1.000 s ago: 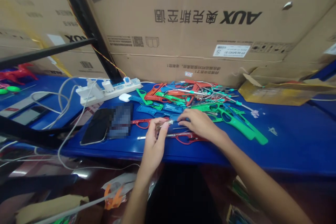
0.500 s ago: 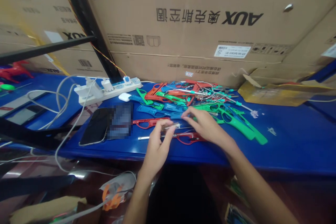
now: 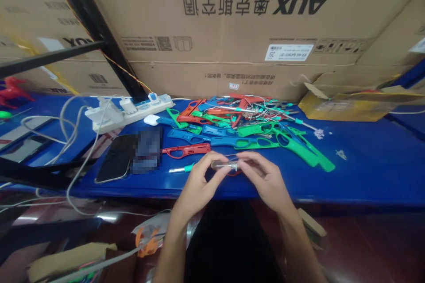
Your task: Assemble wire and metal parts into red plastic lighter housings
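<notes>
My left hand [image 3: 199,181] and my right hand [image 3: 265,179] meet over the front edge of the blue table [image 3: 365,168]. Between their fingertips they pinch a small clear tube-like piece [image 3: 225,165], held level. Just behind my hands a red plastic frame part [image 3: 186,151] lies flat, with a short green-tipped metal pin [image 3: 181,169] beside it. Farther back is a heap of red, blue and green plastic parts [image 3: 245,126] mixed with thin wires.
A black phone [image 3: 113,163] lies left of my hands. A white power strip [image 3: 129,108] with plugs and cables sits at the back left. Big cardboard boxes [image 3: 232,31] stand behind the table. A torn yellow-brown carton [image 3: 352,106] rests at the right.
My right hand left the pile and came back toward me to join the left hand on the small clear piece. Both hands now sit nearer the table's front edge.
</notes>
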Motion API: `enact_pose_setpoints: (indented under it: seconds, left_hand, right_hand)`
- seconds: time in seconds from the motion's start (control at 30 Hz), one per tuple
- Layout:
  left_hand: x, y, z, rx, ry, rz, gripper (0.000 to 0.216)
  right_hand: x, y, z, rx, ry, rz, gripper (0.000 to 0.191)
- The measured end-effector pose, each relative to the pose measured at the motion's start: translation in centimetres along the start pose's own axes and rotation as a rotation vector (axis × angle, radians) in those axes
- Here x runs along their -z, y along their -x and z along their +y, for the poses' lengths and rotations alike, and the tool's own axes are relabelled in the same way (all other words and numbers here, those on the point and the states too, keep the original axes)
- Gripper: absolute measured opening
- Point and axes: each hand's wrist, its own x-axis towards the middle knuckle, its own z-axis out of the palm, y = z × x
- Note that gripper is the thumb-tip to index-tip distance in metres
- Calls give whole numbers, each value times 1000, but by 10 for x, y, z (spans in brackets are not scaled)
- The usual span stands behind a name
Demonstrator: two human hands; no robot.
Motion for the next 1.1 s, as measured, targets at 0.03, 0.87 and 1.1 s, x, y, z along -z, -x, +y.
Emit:
enact_pose_setpoints:
  seconds: [0.03, 0.87, 1.1]
  left_hand:
    - [0, 0, 1, -4, 9, -15, 9]
    - [2, 1, -1, -34, -6, -70, 9]
    - [1, -1, 0, -19, -29, -84, 9]
  right_hand:
    - [0, 1, 1, -24, -27, -4, 20]
    - [6, 9, 6, -11, -69, -71, 16]
    - [6, 10, 5, -10, -68, -84, 12]
